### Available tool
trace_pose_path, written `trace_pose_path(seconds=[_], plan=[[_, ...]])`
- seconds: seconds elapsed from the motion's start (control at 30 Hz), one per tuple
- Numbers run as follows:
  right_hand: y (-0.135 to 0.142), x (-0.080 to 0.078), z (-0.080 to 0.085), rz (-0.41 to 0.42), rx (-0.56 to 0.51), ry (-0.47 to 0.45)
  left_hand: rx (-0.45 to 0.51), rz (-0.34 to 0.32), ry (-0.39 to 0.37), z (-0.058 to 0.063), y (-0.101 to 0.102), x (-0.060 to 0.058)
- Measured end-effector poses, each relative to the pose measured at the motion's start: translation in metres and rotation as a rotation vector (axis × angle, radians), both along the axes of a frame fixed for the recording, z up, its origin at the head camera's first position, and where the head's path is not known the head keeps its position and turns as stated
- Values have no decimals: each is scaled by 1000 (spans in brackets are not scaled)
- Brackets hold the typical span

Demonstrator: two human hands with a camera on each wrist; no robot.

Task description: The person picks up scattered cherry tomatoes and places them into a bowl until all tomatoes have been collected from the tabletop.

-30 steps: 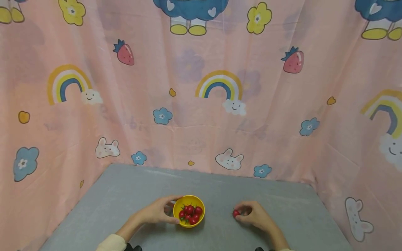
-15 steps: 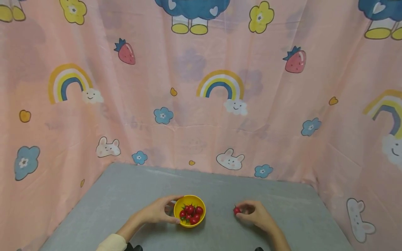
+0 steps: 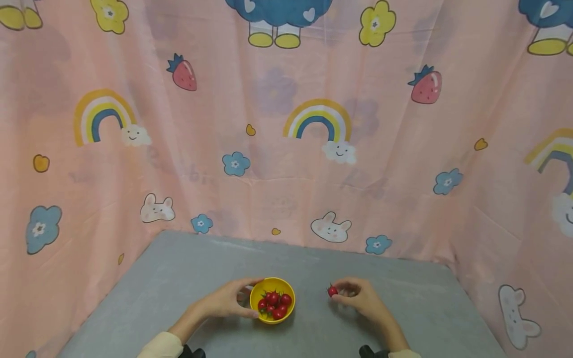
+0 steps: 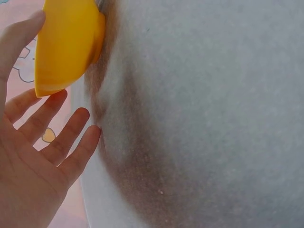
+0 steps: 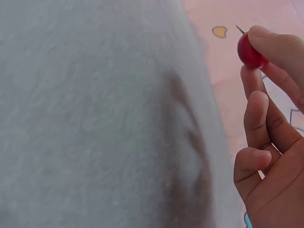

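A yellow bowl (image 3: 274,284) stands on the grey table in the head view, with several red cherry tomatoes (image 3: 280,312) inside. My left hand (image 3: 227,299) holds it from the left, thumb at the near rim and fingers reaching round the far side. In the left wrist view the thumb and two fingertips meet the rim of the bowl (image 4: 66,47), while the lower fingers spread free. To the right of the bowl, my right hand (image 3: 363,300) pinches a single cherry tomato (image 3: 332,291) above the table. Its short green stem shows in the right wrist view, where thumb and fingertips grip the tomato (image 5: 248,51).
A grey table (image 3: 215,263) extends under both hands. Behind and beside it hangs a pink curtain (image 3: 268,189) printed with rainbows, flowers and strawberries. Dark wrist mounts (image 3: 191,352) show at the bottom edge.
My right hand has lifted the cherry tomato off the table and shifted it slightly toward the bowl. The left hand keeps its hold on the bowl. The whole head view has drifted a little.
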State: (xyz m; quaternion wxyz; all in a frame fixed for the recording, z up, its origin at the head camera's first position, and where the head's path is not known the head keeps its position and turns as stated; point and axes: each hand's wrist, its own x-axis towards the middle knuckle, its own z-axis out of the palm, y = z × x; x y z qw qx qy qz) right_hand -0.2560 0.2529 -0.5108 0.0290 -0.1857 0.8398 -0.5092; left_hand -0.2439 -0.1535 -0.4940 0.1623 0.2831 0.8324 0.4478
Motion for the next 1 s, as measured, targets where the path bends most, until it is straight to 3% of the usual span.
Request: trace_pose_path(seconds=[0.2, 0.67, 1.0], plan=[[-8, -2, 7, 19, -27, 77, -2, -2, 3, 2, 0, 1], [-42, -1, 16, 20, -64, 76, 1, -11, 17, 0, -1, 2], [-65, -2, 20, 73, -101, 78, -4, -5, 14, 2, 1, 2]])
